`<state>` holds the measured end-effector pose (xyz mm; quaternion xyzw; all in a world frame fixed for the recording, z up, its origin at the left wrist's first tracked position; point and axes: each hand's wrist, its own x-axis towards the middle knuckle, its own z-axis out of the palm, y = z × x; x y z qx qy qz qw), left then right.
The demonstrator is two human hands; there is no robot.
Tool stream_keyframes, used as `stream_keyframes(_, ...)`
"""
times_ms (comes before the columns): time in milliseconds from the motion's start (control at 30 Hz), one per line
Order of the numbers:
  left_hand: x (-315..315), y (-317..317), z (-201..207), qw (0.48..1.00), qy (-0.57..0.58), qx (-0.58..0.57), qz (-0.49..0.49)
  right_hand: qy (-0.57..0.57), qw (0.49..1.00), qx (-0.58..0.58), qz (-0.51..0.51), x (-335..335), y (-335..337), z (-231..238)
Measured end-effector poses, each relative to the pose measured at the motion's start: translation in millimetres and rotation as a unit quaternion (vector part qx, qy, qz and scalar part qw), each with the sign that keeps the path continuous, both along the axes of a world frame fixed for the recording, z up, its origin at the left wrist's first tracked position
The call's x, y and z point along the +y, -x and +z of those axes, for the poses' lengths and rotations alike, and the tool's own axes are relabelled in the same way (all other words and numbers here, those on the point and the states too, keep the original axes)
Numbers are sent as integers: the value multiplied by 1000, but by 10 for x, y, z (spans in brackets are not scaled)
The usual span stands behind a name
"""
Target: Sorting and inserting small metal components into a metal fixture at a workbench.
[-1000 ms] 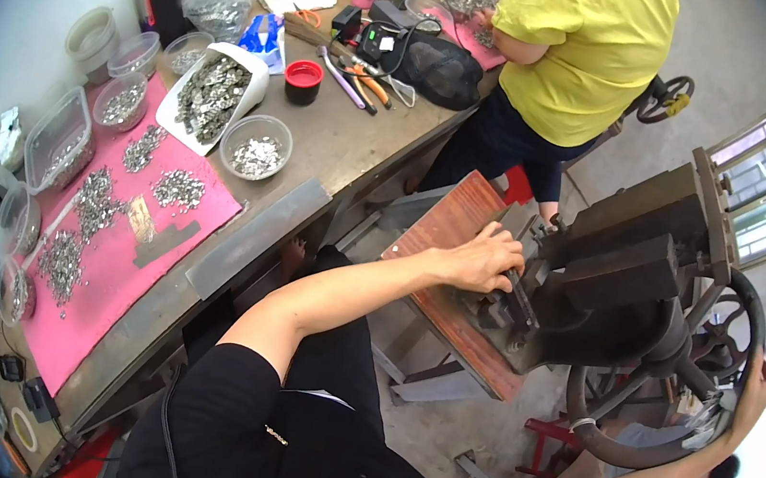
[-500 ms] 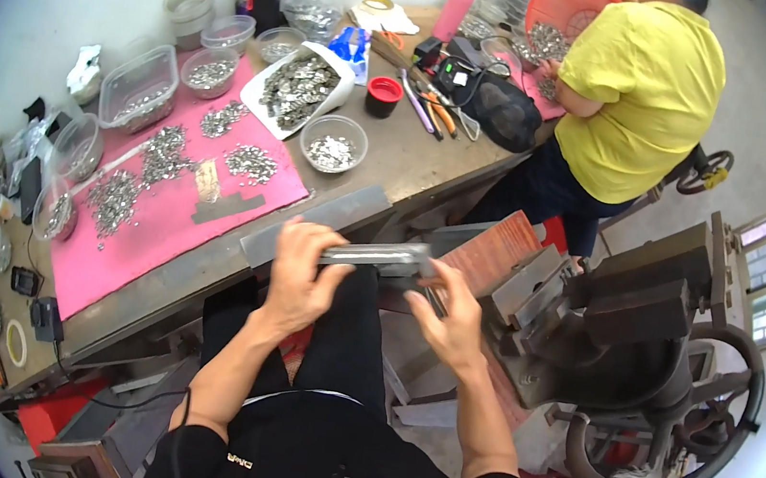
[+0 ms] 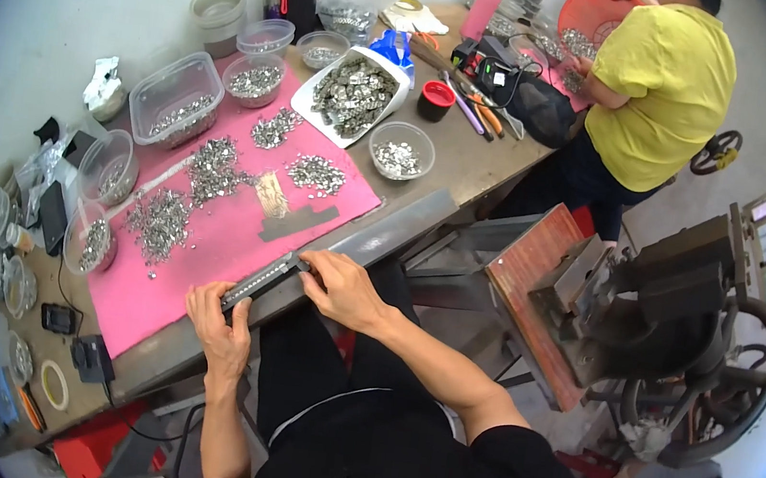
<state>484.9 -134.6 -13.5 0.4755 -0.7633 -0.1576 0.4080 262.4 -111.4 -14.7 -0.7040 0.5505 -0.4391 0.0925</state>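
A long narrow metal bar (image 3: pixel 263 279) lies along the front edge of the pink mat (image 3: pixel 207 250), held at both ends. My left hand (image 3: pixel 219 326) grips its near end, fingers wrapped around it. My right hand (image 3: pixel 343 287) pinches the far end from above. Heaps of small silvery metal parts (image 3: pixel 208 168) are spread over the mat just beyond the bar. A dark flat strip (image 3: pixel 300 222) and a small tan piece (image 3: pixel 270 192) lie on the mat near the bar.
Clear tubs and bowls of metal parts (image 3: pixel 173 110) line the bench's far side, with a white tray of parts (image 3: pixel 354 95). A press machine with a handwheel (image 3: pixel 684 308) stands to my right. A person in a yellow shirt (image 3: pixel 660 82) works at the bench's far end.
My hands left the press machine, took the metal bar between them in front of my lap, and carried it left onto the front edge of the pink mat.
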Motion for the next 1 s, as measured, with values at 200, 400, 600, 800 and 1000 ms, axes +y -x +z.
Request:
stream_keyframes(200, -104, -108, -45, 999, -35, -17, -23, -49, 998, 47, -18, -66, -66, 59)
stream_keyframes(400, -210, -146, 11, 998, -41, -37, -42, -21, 999, -3, -27, -126, -47, -25)
stream_keyframes(600, -293, -102, 10, 999, -18, -29, 36, 0, 1000, 29, -9, -274, -95, 56)
stream_keyframes(800, -176, 58, -50, 996, 64, -36, 45, 13, 994, 108, 9, -266, -50, 28)
stream_keyframes(1000, -107, 60, -98, 994, 77, -32, 72, -146, 973, -138, 117, -957, -11, 322)
